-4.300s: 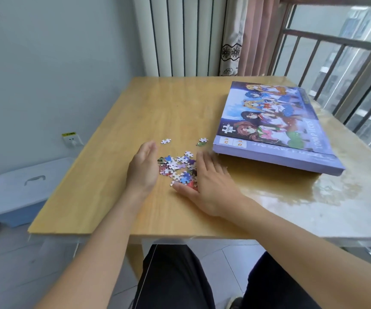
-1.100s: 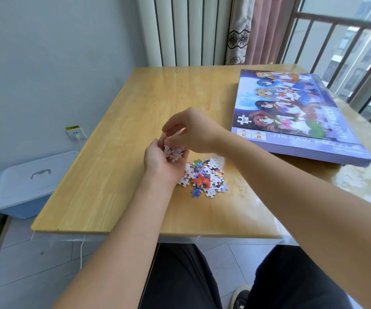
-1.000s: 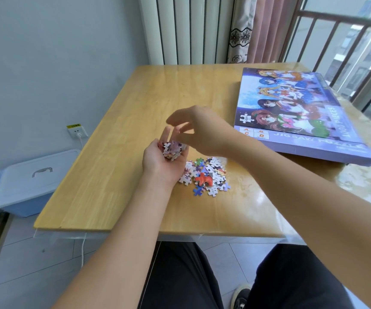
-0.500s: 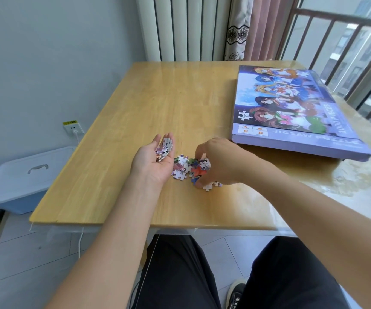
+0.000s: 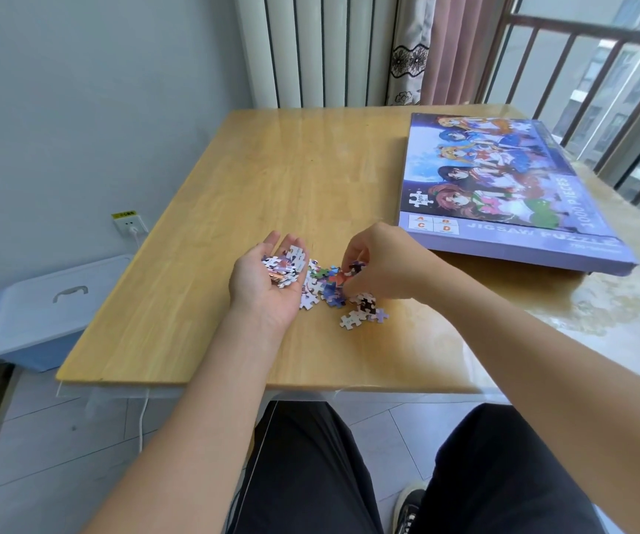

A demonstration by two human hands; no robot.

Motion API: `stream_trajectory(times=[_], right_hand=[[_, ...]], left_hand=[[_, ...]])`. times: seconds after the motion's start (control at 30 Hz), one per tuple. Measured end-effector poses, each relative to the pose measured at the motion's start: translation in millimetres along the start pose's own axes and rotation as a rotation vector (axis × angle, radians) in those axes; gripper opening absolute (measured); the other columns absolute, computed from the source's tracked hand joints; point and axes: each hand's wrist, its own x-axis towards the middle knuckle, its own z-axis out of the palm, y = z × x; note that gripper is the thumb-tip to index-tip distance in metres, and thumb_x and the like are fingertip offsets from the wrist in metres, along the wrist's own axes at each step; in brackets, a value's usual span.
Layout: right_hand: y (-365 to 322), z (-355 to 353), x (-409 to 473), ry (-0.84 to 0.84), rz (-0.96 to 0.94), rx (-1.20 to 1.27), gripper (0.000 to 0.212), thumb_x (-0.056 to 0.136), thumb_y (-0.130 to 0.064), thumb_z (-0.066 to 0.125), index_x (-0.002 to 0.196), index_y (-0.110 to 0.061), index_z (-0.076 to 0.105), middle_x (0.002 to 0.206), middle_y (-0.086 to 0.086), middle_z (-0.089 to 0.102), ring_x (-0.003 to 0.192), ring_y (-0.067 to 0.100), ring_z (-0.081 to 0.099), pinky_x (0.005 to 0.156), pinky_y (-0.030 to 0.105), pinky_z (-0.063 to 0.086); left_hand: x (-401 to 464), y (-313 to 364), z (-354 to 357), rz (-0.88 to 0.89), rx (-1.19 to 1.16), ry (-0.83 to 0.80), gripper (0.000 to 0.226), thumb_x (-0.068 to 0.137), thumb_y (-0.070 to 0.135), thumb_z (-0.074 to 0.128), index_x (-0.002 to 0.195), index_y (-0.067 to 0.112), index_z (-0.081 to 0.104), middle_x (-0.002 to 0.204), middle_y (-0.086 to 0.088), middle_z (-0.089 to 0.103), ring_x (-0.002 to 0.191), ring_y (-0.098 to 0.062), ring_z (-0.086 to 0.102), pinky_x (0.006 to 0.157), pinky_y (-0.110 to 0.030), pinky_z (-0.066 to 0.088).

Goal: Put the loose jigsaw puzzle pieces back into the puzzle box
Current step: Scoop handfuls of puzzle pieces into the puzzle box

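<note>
A small heap of loose jigsaw pieces (image 5: pixel 349 298) lies on the wooden table (image 5: pixel 272 179) near its front edge. My left hand (image 5: pixel 268 281) is palm up beside the heap, cupping a stack of pieces (image 5: pixel 285 265). My right hand (image 5: pixel 383 264) hovers just over the heap and pinches a few pieces (image 5: pixel 351 272) between thumb and fingertips. The puzzle box (image 5: pixel 503 186), purple with a cartoon picture on its lid, lies closed at the right of the table.
A blue storage bin with a white lid (image 5: pixel 41 314) stands on the floor to the left. A wall socket (image 5: pixel 130 224) with a cable is beside it. A radiator (image 5: pixel 310 48), curtain and window railing are behind the table.
My right hand went down onto the heap and has lifted a few pieces from it. My left hand has stayed palm up with its stack, a little lower than a second ago.
</note>
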Motion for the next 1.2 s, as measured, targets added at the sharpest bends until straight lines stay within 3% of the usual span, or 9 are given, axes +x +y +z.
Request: stream_trajectory(times=[0.17,0.3,0.47,0.6,0.67,0.9,0.97,1.07,1.2], right_hand=[[-5,-12,6,0.08,0.007,0.231,0.017,0.069,-0.014,0.083,0.084,-0.014,0.075,0.077,0.006,0.07,0.051,0.015,0.061,0.051,0.029,0.059],[-26,-27,16,0.139,-0.101,0.348,0.024,0.07,-0.014,0.086,0.09,-0.012,0.075,0.087,0.009,0.072,0.067,0.02,0.069,0.07,0.045,0.063],[-42,-25,17,0.098,-0.267,-0.006,0.04,0.073,-0.027,0.087,0.109,-0.018,0.074,0.1,-0.002,0.07,0.081,0.012,0.064,0.072,0.027,0.053],[-28,-32,6,0.085,-0.275,0.064,0.048,0.075,-0.024,0.088,0.119,-0.019,0.071,0.11,-0.003,0.069,0.091,0.014,0.069,0.083,0.032,0.056],[-16,-43,-1,0.18,-0.306,0.074,0.04,0.08,-0.022,0.084,0.118,-0.02,0.071,0.113,-0.004,0.07,0.094,0.014,0.068,0.084,0.034,0.056],[62,-79,-28,0.11,-0.044,-0.709,0.072,0.074,-0.018,0.078,0.139,-0.02,0.047,0.139,0.002,0.048,0.123,0.029,0.047,0.086,0.045,0.053],[74,-80,-31,0.234,-0.039,-0.686,0.055,0.082,-0.013,0.067,0.135,-0.021,0.052,0.135,0.004,0.054,0.117,0.032,0.054,0.078,0.04,0.053],[78,-95,-30,0.398,-0.025,-0.569,0.015,0.088,-0.007,0.057,0.089,-0.02,0.063,0.097,0.011,0.067,0.082,0.034,0.058,0.065,0.035,0.046],[73,-118,-28,0.415,-0.044,-0.451,0.018,0.091,-0.008,0.06,0.076,-0.017,0.062,0.081,0.014,0.064,0.075,0.036,0.055,0.064,0.038,0.047]], left_hand=[[5,-6,6,0.019,0.047,-0.011,0.03,0.104,0.019,0.044,0.115,-0.001,0.063,0.109,-0.02,0.064,0.082,-0.029,0.067,0.096,-0.04,0.055],[3,-15,17,-0.035,0.119,-0.038,0.037,0.106,0.029,0.038,0.118,0.006,0.063,0.115,-0.018,0.067,0.097,-0.029,0.067,0.099,-0.038,0.052],[-3,-26,31,-0.101,0.052,-0.072,0.039,0.102,0.013,0.028,0.107,0.005,0.066,0.08,-0.014,0.071,0.063,-0.025,0.07,0.061,-0.033,0.058],[-2,-33,34,-0.144,0.045,-0.067,0.043,0.108,0.025,0.027,0.126,0.007,0.062,0.117,-0.018,0.068,0.095,-0.029,0.067,0.084,-0.039,0.055],[-3,-37,36,-0.15,0.047,-0.046,0.041,0.107,0.023,0.028,0.122,0.005,0.062,0.113,-0.017,0.067,0.092,-0.03,0.065,0.083,-0.039,0.056],[-17,-55,49,-0.197,0.068,-0.069,0.041,0.099,0.004,0.022,0.109,0.003,0.061,0.101,-0.018,0.065,0.087,-0.033,0.062,0.089,-0.04,0.055],[-25,-66,55,-0.241,0.062,-0.098,0.04,0.102,0.011,0.022,0.108,0.002,0.061,0.106,-0.02,0.064,0.095,-0.034,0.062,0.094,-0.042,0.053],[-36,-85,60,-0.277,0.108,-0.126,0.04,0.102,0.014,0.025,0.106,0.0,0.063,0.104,-0.02,0.066,0.1,-0.033,0.063,0.09,-0.043,0.052],[-50,-109,79,-0.338,0.171,-0.169,0.044,0.106,0.025,0.026,0.108,-0.005,0.059,0.102,-0.022,0.064,0.093,-0.034,0.062,0.085,-0.045,0.051]])
